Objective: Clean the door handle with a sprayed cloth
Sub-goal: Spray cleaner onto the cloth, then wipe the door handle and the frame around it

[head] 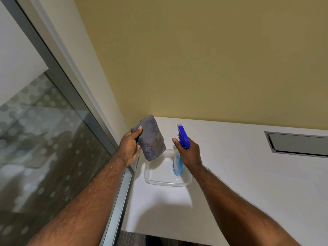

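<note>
My left hand [130,148] pinches a soft grey microfibre cloth [151,138] by its left edge, thumb in front and fingers behind, so it hangs limp above a clear shallow plastic tray [184,181] on the white countertop [239,183]. My right hand [189,153] is wrapped around the neck of a translucent spray bottle with a blue trigger head [182,136], index finger extended, nozzle aimed left at the cloth just beside it. The cloth looks light and floppy, so I judge it needs bunching in the palm to wipe firmly. The bottle seems light, its plastic possibly slick when wet. A frosted glass panel in a grey metal frame [74,96] stands on the left; no door handle is in view.
</note>
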Available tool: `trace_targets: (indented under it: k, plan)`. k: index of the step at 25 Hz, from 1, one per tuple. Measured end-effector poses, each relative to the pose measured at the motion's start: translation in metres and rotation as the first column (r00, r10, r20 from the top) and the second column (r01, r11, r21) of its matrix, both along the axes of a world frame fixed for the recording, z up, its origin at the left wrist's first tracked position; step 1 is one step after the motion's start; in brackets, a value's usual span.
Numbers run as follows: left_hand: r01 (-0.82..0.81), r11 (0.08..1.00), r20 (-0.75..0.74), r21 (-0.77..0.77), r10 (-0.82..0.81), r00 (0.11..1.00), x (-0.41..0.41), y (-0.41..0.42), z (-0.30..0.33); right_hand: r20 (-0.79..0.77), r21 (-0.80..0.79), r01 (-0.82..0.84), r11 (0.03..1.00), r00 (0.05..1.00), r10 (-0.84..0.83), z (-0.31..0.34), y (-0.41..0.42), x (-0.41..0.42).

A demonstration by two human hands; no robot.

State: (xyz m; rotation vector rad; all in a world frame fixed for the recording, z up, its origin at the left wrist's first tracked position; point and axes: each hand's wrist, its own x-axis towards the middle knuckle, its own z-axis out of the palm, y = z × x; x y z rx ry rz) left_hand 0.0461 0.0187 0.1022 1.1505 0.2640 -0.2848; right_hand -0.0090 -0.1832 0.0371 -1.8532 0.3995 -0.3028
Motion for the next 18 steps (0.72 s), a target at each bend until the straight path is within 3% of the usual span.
trace_targets:
  k: [6, 10, 18]
  plan:
    - [-0.01, 1.0, 0.007, -0.004, 0.01, 1.0, -0.002, -0.003, 0.003, -0.044, -0.052, -0.024, 0.998, 0.999, 0.021, -0.012, -0.004, -0.011]
    - [-0.042, 0.998, -0.004, -0.051, 0.042, 0.999, -0.007, -0.009, 0.009, -0.053, -0.132, -0.128, 0.983, 0.991, 0.122, -0.006, -0.009, -0.013]
    - [-0.047, 0.995, 0.029, -0.092, 0.049, 0.998, -0.021, -0.016, 0.031, -0.053, -0.094, -0.187, 0.978, 0.982, 0.183, 0.012, -0.027, -0.019]
